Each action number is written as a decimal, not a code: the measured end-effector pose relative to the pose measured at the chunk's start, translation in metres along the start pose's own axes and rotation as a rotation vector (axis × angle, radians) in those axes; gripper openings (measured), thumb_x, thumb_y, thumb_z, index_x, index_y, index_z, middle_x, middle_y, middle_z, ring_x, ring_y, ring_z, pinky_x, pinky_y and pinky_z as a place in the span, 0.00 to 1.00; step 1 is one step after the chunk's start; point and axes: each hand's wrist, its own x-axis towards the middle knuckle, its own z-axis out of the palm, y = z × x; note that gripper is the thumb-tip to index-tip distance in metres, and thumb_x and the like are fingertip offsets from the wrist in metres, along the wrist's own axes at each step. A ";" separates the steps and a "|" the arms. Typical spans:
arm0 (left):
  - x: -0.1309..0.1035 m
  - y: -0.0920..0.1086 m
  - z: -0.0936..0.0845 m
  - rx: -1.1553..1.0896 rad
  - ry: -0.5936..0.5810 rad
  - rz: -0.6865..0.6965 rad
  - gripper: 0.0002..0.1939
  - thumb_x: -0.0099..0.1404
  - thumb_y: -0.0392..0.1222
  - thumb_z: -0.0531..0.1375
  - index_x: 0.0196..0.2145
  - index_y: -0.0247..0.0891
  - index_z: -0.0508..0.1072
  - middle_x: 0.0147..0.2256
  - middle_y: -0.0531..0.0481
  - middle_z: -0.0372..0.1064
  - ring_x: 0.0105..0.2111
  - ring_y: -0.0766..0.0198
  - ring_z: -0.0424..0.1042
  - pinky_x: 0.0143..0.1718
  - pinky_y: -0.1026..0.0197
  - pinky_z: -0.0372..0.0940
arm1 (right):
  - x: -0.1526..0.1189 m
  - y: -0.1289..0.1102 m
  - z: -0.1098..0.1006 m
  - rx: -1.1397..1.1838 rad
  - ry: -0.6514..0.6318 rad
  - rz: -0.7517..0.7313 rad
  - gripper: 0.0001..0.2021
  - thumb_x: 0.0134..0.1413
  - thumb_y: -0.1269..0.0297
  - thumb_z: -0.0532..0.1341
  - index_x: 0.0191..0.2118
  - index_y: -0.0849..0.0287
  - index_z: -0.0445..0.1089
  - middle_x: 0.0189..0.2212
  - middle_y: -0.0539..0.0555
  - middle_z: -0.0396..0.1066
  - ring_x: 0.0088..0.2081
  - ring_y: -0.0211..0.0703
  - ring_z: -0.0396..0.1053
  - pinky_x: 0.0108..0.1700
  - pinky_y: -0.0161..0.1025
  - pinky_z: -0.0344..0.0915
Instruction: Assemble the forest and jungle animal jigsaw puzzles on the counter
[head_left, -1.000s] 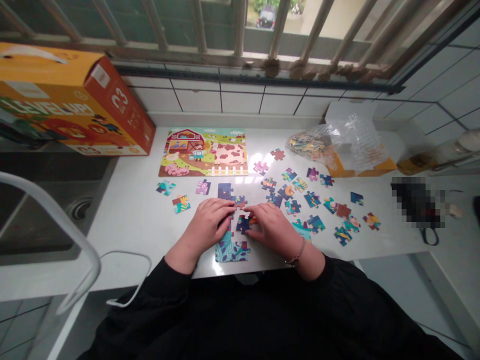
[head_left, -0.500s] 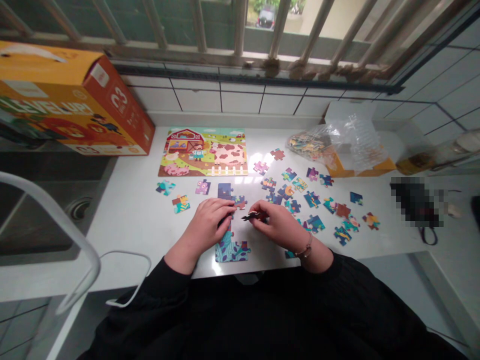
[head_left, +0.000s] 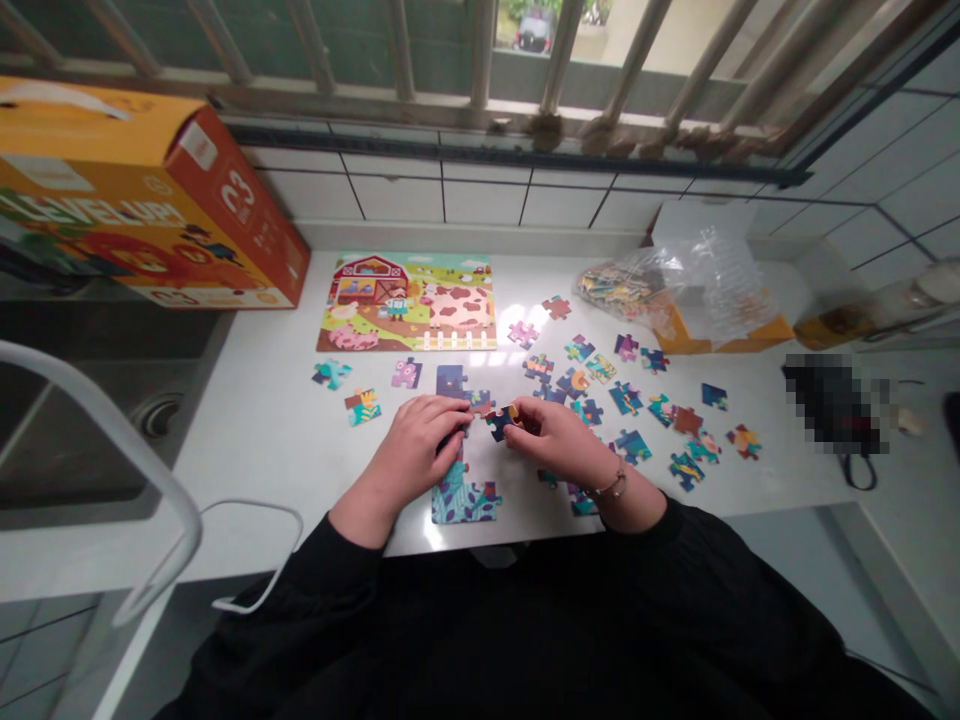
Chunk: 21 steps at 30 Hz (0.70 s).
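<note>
My right hand (head_left: 559,438) pinches a dark blue puzzle piece (head_left: 498,424) with a bit of orange, held just above the white counter. My left hand (head_left: 420,445) rests over a strip of joined pieces, its fingers bent and close together; whether anything is under them is hidden. Above that hand shows the strip's dark blue top piece (head_left: 450,381), and below it the teal leafy corner (head_left: 463,502). Loose pieces (head_left: 625,398) lie scattered to the right, and several more, such as a purple one (head_left: 406,373), lie to the left.
A finished farm puzzle (head_left: 409,305) lies behind my hands. An orange box (head_left: 225,215) stands at the back left, beside a sink (head_left: 97,420). Toward the back right are a plastic bag of pieces (head_left: 626,290) and an open carton (head_left: 720,343). A white curved tube (head_left: 169,480) crosses the left side.
The piece in my right hand has turned from edge-on to show its dark blue face. My right hand has shifted slightly, uncovering pieces near the front edge. My left hand stays put.
</note>
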 end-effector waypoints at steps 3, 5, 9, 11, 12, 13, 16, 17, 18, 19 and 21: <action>0.000 0.000 0.000 -0.008 -0.002 -0.001 0.13 0.75 0.36 0.62 0.54 0.45 0.80 0.60 0.44 0.80 0.61 0.48 0.76 0.63 0.39 0.67 | -0.005 0.007 -0.002 0.134 0.057 0.036 0.12 0.65 0.61 0.65 0.52 0.54 0.74 0.30 0.46 0.75 0.31 0.41 0.72 0.34 0.38 0.64; 0.001 0.000 -0.001 -0.013 -0.002 0.000 0.13 0.75 0.36 0.61 0.54 0.45 0.80 0.60 0.44 0.80 0.61 0.48 0.76 0.63 0.39 0.67 | -0.008 0.010 -0.004 0.181 0.101 0.064 0.20 0.63 0.60 0.67 0.59 0.53 0.71 0.31 0.46 0.75 0.30 0.41 0.73 0.32 0.38 0.66; 0.001 0.000 -0.001 -0.012 0.000 0.004 0.13 0.76 0.36 0.61 0.54 0.44 0.80 0.60 0.44 0.80 0.61 0.48 0.76 0.64 0.39 0.66 | -0.011 0.010 -0.003 0.216 0.154 0.113 0.16 0.63 0.58 0.67 0.54 0.52 0.71 0.33 0.48 0.78 0.30 0.42 0.76 0.32 0.38 0.67; 0.001 0.000 -0.001 -0.007 -0.002 0.008 0.12 0.76 0.36 0.61 0.54 0.44 0.79 0.60 0.44 0.79 0.61 0.48 0.75 0.64 0.39 0.66 | -0.010 0.010 0.001 0.233 0.169 0.137 0.13 0.63 0.56 0.68 0.49 0.53 0.70 0.33 0.49 0.80 0.32 0.43 0.78 0.33 0.38 0.69; 0.001 0.000 -0.001 -0.005 -0.004 0.009 0.12 0.76 0.37 0.61 0.54 0.44 0.79 0.60 0.44 0.79 0.61 0.48 0.75 0.64 0.39 0.66 | -0.009 0.010 0.004 0.241 0.176 0.143 0.12 0.64 0.55 0.69 0.46 0.53 0.70 0.33 0.50 0.80 0.33 0.44 0.79 0.34 0.38 0.70; 0.001 0.000 -0.001 -0.002 -0.007 0.009 0.11 0.76 0.38 0.62 0.54 0.44 0.79 0.60 0.43 0.79 0.61 0.48 0.75 0.63 0.39 0.66 | -0.008 0.010 0.008 0.252 0.181 0.146 0.12 0.64 0.55 0.69 0.44 0.53 0.69 0.33 0.50 0.80 0.34 0.44 0.80 0.35 0.38 0.70; 0.000 0.001 -0.002 0.003 -0.016 0.003 0.11 0.76 0.40 0.62 0.53 0.44 0.80 0.61 0.43 0.79 0.61 0.47 0.75 0.63 0.38 0.66 | -0.004 0.013 0.021 0.295 0.163 0.154 0.13 0.64 0.52 0.69 0.42 0.53 0.68 0.32 0.50 0.80 0.34 0.45 0.80 0.35 0.39 0.72; 0.000 0.001 -0.002 0.003 -0.020 0.002 0.11 0.76 0.40 0.63 0.53 0.45 0.80 0.61 0.43 0.79 0.61 0.47 0.75 0.63 0.38 0.66 | -0.002 0.014 0.025 0.307 0.156 0.158 0.14 0.64 0.51 0.70 0.42 0.53 0.68 0.32 0.50 0.80 0.33 0.45 0.80 0.35 0.39 0.73; 0.000 0.001 -0.002 0.002 -0.023 0.001 0.11 0.76 0.40 0.63 0.53 0.45 0.80 0.61 0.43 0.78 0.61 0.47 0.75 0.63 0.38 0.66 | 0.000 0.015 0.028 0.308 0.155 0.162 0.14 0.64 0.51 0.70 0.42 0.53 0.68 0.32 0.50 0.79 0.33 0.45 0.80 0.34 0.39 0.73; 0.000 0.001 -0.003 0.000 -0.027 0.000 0.11 0.76 0.40 0.63 0.54 0.45 0.80 0.61 0.43 0.78 0.61 0.47 0.74 0.63 0.39 0.66 | 0.001 0.016 0.032 0.294 0.159 0.164 0.15 0.63 0.52 0.71 0.42 0.53 0.68 0.32 0.50 0.79 0.32 0.45 0.80 0.33 0.39 0.73; 0.000 0.001 -0.003 -0.002 -0.038 0.002 0.12 0.76 0.43 0.65 0.55 0.45 0.79 0.62 0.42 0.78 0.62 0.46 0.74 0.64 0.38 0.65 | 0.004 0.017 0.037 0.242 0.183 0.161 0.13 0.62 0.54 0.72 0.41 0.53 0.69 0.32 0.50 0.79 0.32 0.45 0.79 0.33 0.39 0.74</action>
